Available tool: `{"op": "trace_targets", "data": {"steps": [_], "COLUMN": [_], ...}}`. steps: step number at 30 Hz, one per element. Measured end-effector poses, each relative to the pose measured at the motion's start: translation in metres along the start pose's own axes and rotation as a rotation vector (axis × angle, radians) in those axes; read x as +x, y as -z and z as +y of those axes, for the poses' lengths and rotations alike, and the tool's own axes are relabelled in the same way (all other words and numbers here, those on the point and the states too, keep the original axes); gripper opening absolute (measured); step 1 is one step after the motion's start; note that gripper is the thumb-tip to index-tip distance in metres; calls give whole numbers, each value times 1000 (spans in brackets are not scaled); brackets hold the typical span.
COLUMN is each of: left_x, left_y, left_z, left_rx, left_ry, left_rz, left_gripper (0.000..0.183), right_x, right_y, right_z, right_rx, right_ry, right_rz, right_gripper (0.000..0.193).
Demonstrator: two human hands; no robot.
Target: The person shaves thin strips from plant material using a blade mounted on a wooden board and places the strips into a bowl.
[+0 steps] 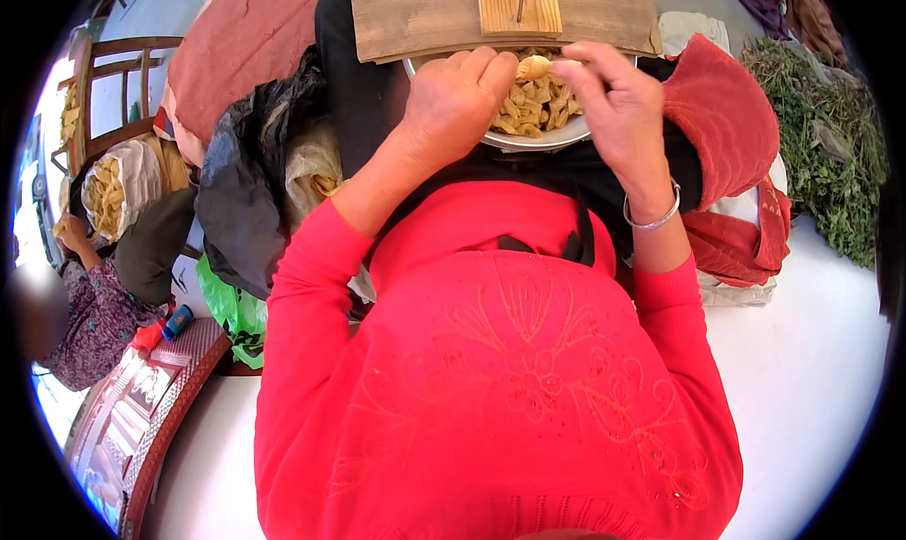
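Over a white bowl (547, 143) in my lap, a pale yellow, knobbly piece (534, 67) is stretched between my two hands. My left hand (455, 101) is closed, its curled fingers at the left end of the piece. Thumb and forefinger of my right hand (618, 106) pinch the other end. Many tan, finger-long pieces (538, 110) fill the bowl; their exact kind I cannot make out. Beyond the bowl lies a wooden board (415, 16), and on it a smaller wood block (519, 7) with a thin metal spike.
A black plastic bag (250, 181) and a pale sack (307, 167) are at my left. Farther left, a person (99, 309) sits by a sack of yellow pieces (109, 195). Red cloth (727, 115) lies right, before a heap of green plants (816, 134).
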State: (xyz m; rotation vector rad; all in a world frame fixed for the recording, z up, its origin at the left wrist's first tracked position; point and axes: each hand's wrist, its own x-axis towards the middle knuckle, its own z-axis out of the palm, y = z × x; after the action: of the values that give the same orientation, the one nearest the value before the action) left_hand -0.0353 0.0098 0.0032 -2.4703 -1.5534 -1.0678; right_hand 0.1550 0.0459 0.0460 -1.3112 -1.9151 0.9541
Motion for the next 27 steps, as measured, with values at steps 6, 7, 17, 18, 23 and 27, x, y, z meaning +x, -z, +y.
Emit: {"op": "trace_targets", "data": {"steps": [6,7,17,18,23,27], "left_x": [1,0,-3,-1,14,14], "left_y": [-8,-7,0,0,-11,-4], "left_z": [7,8,-6,-6,-11,-15], "left_rx": [18,23,-860,-967,-1200,-1193], "left_ry": [-10,-2,616,673,765,827], "left_rz": [-79,-99,-451,-481,-475,-533], "left_gripper": [12,12,22,22,21,20], "right_x": [1,1,19,21,36,38], "right_y": [-21,-22,7,7,8,19], "right_z": [13,14,31,32,27,39], "right_rx": [-179,-283,401,496,752,758], "right_ry": [25,93,-211,-258,-450,-430], "right_rz": [-80,-57,-306,-397,-565,-583], "right_gripper": [20,19,32,32,22,11]}}
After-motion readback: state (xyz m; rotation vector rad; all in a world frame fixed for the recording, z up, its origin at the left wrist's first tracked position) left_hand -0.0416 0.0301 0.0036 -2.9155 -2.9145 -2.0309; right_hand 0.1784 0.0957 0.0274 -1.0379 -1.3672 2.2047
